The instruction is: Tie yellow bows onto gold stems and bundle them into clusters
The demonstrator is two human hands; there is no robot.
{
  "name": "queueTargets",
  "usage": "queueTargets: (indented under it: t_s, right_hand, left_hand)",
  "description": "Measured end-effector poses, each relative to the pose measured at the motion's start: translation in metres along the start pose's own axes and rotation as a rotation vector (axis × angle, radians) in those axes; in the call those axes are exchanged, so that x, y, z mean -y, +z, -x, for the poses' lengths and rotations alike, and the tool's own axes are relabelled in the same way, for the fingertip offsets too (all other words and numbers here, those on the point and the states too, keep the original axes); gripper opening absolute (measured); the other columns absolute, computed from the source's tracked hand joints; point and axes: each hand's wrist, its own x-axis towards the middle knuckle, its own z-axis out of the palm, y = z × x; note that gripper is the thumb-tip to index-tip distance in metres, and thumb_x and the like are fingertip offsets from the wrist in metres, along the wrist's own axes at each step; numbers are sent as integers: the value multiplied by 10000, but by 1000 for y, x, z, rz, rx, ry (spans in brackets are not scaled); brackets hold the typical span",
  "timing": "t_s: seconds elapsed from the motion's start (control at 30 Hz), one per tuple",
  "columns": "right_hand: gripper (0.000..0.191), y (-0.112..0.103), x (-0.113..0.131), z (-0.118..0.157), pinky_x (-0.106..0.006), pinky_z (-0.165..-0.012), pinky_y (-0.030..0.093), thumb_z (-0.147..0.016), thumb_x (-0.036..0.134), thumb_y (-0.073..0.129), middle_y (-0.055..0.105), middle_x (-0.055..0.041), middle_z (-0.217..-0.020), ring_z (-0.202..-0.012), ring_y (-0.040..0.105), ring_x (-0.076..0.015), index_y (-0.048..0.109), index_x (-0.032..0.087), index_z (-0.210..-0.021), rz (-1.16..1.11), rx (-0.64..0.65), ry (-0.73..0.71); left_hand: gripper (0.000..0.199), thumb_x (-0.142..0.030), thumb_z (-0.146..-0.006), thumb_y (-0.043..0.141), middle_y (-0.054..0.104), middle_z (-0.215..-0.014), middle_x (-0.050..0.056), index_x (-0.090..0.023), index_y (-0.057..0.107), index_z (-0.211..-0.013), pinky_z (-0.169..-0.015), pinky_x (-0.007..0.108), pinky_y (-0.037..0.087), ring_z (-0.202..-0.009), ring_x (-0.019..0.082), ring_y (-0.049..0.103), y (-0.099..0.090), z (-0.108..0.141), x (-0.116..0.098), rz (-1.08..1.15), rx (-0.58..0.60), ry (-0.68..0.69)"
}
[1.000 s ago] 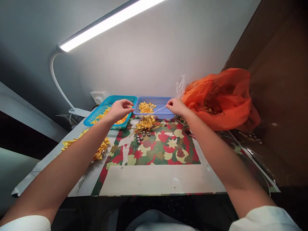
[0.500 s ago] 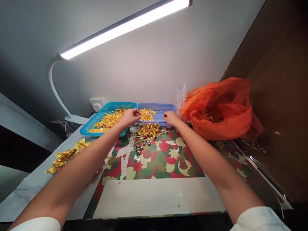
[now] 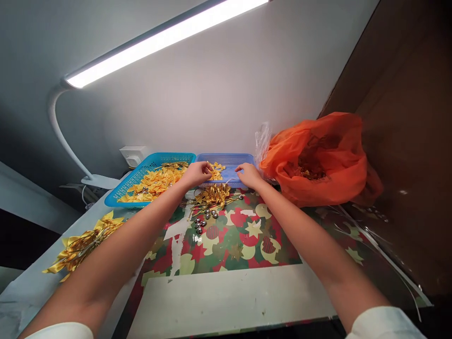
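My left hand (image 3: 198,174) is closed in a pinch at the left end of a blue-purple basket (image 3: 230,158), beside yellow ribbon bows (image 3: 216,171). What its fingertips hold is too small to make out. Over the right part of that basket, my right hand (image 3: 249,175) has thumb and fingertips drawn close together. A thin pale strand shows near them, but I cannot tell whether they grip it. Just in front of the basket lies a bunch of gold bows on stems (image 3: 215,195). Several small silver bells (image 3: 200,223) sit nearer me on the patterned sheet.
A turquoise basket (image 3: 112,199) heaped with yellow bows stands left. More gold bows on stems (image 3: 84,240) lie beside my left forearm. An orange bag (image 3: 339,188) stands right, with clear plastic (image 3: 262,141) beside it. A lit lamp (image 3: 165,44) hangs above.
The view has shifted slightly, so most things sit further left or lower. My right fingertips look a little looser than before. My left hand stays pinched by the bows.
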Motion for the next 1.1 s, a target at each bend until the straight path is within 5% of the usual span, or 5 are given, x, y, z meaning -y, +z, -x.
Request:
queueTargets:
  t_s: [0.13, 0.6, 0.73, 0.97, 1.1]
  right_hand:
    - [241, -3, -6, 20, -346, -993, 458, -829, 98, 528, 700, -76, -1100, -1072, 629, -208, 718, 177, -955, -84, -87, -103]
    - [143, -9, -20, 101, -376, -931, 460, -833, 155, 549, 678, -66, -996, -994, 621, -207, 680, 210, -849, -331, -260, -333]
    - [150, -9, -23, 116, -383, -940, 451, -830, 147, 531, 668, -64, -983, -1002, 614, -211, 663, 219, -819, -337, -259, -306]
    - [201, 1, -30, 139, -385, -910, 465, -790, 89, 506, 674, -54, -953, -965, 614, -213, 646, 233, -786, -308, -329, -332]
    - [206, -20, -32, 144, -358, -861, 480, -819, 116, 490, 672, -49, -905, -903, 612, -204, 637, 239, -746, -207, -512, -324]
  left_hand:
    - [201, -324, -904, 634, 683, -904, 36, -129, 653, -951, -735, 343, 556, -789, 159, 654, 1, -2, 7, -28, 64, -3]
    - [286, -408, -706, 594, 733, -823, 68, -175, 685, -846, -662, 290, 505, -746, 211, 668, -49, 25, 10, -45, -158, 48]
    - [106, -322, -579, 689, 687, -621, 34, -221, 673, -603, -577, 291, 444, -615, 216, 606, -57, 39, 8, -201, -134, 41]
    - [116, -339, -690, 638, 684, -664, 32, -237, 661, -638, -628, 308, 427, -674, 226, 599, -51, 63, -19, -289, -208, 146]
    - [183, -370, -816, 562, 627, -661, 8, -221, 664, -785, -610, 296, 425, -611, 180, 551, -18, 96, -56, -116, -434, 249]
